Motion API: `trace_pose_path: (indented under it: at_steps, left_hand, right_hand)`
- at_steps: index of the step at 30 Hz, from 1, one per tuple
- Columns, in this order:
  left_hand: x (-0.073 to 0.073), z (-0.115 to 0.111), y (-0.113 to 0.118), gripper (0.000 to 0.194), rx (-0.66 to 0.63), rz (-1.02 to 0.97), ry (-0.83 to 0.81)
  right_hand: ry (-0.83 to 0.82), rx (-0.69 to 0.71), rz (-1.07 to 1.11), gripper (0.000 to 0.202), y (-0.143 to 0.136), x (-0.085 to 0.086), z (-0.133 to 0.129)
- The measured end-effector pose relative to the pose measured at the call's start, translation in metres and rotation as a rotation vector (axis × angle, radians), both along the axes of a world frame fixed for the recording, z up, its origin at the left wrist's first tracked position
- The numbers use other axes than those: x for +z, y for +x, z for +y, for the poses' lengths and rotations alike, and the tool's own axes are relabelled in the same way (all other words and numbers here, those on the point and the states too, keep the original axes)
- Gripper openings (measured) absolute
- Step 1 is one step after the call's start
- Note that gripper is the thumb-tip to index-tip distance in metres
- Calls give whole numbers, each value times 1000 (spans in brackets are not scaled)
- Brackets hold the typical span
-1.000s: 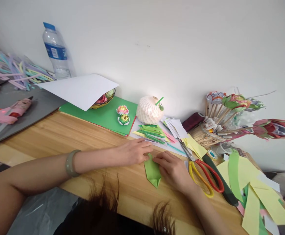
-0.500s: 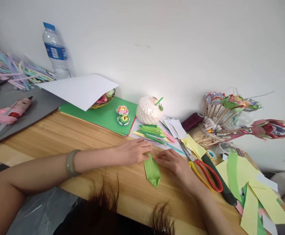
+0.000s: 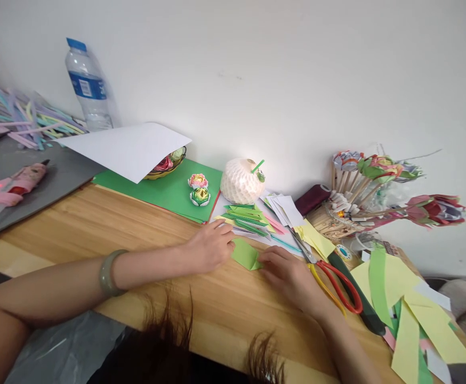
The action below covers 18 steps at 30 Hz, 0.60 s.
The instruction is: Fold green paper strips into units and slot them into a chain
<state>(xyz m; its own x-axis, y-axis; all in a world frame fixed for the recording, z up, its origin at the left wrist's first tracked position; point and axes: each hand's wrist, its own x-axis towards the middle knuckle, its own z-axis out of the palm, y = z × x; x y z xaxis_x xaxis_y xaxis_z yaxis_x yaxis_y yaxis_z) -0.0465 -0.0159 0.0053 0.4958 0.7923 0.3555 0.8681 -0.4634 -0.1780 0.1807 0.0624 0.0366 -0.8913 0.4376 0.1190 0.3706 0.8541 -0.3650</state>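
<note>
**Green paper (image 3: 241, 253) lies between my left hand (image 3: 210, 248) and my right hand (image 3: 286, 272)**

Far to the left, a pink glue gun (image 3: 15, 186) lies on a gray mat (image 3: 69, 160). A water bottle (image 3: 88, 88) stands behind it, by the wall. Next, a green sheet (image 3: 169, 197) has two little paper flowers (image 3: 199, 195) sitting on it.

Then comes my left hand. Its fingers are bent and close together, with the tips at the left end of the green paper. I can't tell if they pinch it or just press on it.

The green paper lies on the counter (image 3: 137, 229). It is longer than it is wide. Its long way goes from my left fingers across to my right fingers, slanting a bit toward me. The folded end, with the flaps, points right.

My right fingers are a little bent, and their tips are right at that folded end. I can't tell if they have hold of it.

Past them are the scissors (image 3: 312, 259), with one red handle and one yellow one. Yellow paper scraps (image 3: 407, 336) lie far to the right.
</note>
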Motion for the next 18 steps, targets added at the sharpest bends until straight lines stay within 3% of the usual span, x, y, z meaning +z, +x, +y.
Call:
trace_pose_path:
  at_steps: [5, 10, 13, 16, 18]
  left_hand:
    - [3, 7, -7, 11, -121, -248, -169]
    - [10, 12, -15, 14, -122, -439, -332]
    - [10, 16, -20, 17, -153, -418, -306]
    - [8, 17, -23, 7, -263, -308, -194]
    - [8, 17, -24, 19, -318, -227, -115]
  right_hand:
    - [133, 18, 16, 20, -3, -13, -1]
    - [274, 35, 17, 20, -5, -12, -3]
    - [301, 66, 25, 15, -7, -9, -5]
    - [357, 92, 24, 13, -8, -6, -8]
    - [416, 116, -1, 15, -9, -5, -9]
